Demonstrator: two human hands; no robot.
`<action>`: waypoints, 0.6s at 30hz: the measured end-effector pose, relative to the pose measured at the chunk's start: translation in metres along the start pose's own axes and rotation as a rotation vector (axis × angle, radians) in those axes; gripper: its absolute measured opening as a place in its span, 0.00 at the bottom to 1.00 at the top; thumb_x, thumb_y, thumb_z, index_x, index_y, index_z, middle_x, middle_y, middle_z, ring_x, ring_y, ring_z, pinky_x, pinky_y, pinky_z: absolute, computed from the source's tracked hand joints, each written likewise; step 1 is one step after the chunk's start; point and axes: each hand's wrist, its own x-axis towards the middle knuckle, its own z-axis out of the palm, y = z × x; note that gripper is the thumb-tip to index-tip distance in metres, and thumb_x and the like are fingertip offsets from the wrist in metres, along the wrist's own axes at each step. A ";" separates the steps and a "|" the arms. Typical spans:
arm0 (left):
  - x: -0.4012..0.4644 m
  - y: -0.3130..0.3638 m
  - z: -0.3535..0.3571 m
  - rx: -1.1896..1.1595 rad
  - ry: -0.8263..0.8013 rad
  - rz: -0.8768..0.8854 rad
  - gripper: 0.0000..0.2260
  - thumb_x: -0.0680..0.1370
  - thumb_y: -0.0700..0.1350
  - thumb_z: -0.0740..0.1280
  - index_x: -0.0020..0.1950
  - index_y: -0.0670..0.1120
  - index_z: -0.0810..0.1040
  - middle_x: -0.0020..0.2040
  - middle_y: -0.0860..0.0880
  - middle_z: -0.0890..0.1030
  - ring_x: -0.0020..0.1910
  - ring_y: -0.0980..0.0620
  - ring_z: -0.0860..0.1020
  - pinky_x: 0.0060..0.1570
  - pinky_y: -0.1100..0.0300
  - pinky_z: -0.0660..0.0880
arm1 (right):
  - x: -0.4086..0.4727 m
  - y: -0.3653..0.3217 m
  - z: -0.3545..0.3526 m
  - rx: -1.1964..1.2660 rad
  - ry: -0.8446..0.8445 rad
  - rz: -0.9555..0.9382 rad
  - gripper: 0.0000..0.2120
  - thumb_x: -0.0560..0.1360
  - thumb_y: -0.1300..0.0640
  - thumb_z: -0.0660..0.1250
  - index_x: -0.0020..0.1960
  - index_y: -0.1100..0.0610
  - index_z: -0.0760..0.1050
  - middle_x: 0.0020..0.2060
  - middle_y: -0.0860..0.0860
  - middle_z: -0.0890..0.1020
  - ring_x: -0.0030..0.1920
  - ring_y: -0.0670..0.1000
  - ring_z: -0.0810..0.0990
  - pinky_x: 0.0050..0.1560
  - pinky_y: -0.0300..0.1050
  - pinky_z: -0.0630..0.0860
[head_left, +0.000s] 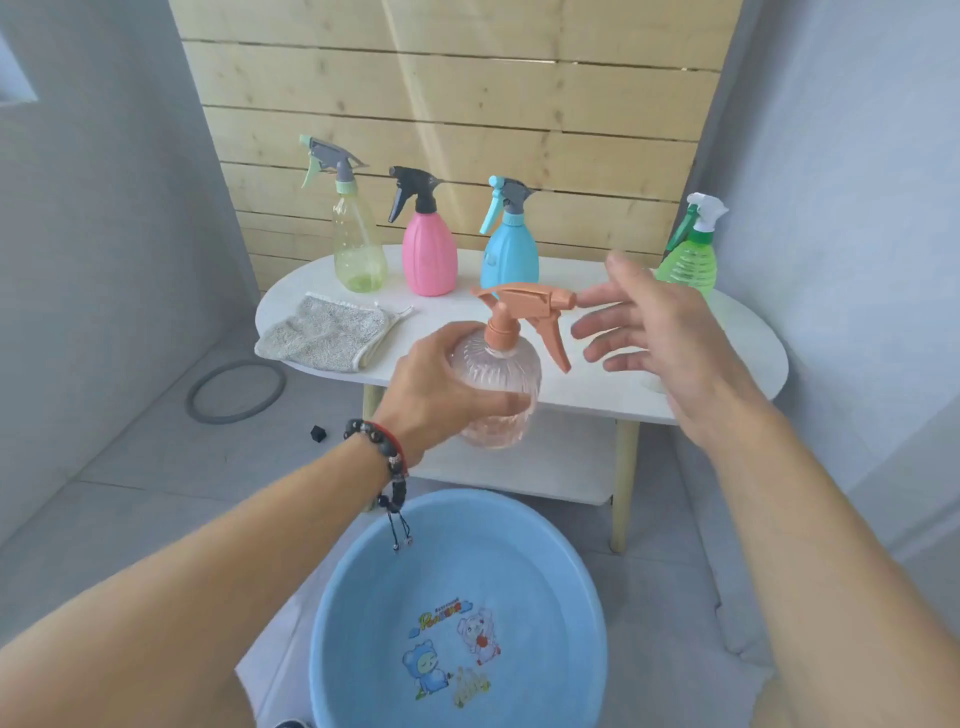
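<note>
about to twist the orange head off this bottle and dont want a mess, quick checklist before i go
1. Left hand grips the bottle round its body: ok.
2. Right hand open and holding nothing, fingers beside the spray head: ok.
3. Bottle roughly upright, head on top: ok.
4. Head screwed fully on the neck: cannot tell.
5. Basin straight under the bottle to catch drips: cannot tell; it sits on the floor nearer you.
6. Cloth on the table, left of the bottle: ok.
</note>
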 end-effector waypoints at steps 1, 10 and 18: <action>0.010 0.002 -0.003 -0.020 0.007 0.007 0.35 0.57 0.56 0.83 0.62 0.57 0.79 0.54 0.59 0.83 0.53 0.63 0.80 0.51 0.64 0.75 | 0.004 0.005 -0.003 0.051 0.083 0.020 0.23 0.82 0.41 0.60 0.52 0.58 0.84 0.42 0.55 0.88 0.37 0.52 0.82 0.45 0.49 0.77; 0.074 0.003 0.010 -0.015 0.057 -0.094 0.29 0.60 0.53 0.83 0.59 0.59 0.79 0.52 0.60 0.82 0.53 0.60 0.80 0.51 0.60 0.77 | 0.018 0.054 0.001 -0.107 0.149 0.145 0.13 0.79 0.54 0.62 0.46 0.60 0.82 0.38 0.55 0.85 0.31 0.53 0.80 0.38 0.46 0.74; 0.132 0.020 0.059 0.005 0.041 -0.093 0.35 0.58 0.59 0.82 0.62 0.54 0.78 0.54 0.58 0.81 0.54 0.57 0.80 0.53 0.57 0.78 | 0.026 0.057 -0.011 -0.331 0.153 0.048 0.13 0.71 0.50 0.61 0.43 0.57 0.80 0.37 0.55 0.83 0.38 0.61 0.81 0.42 0.55 0.81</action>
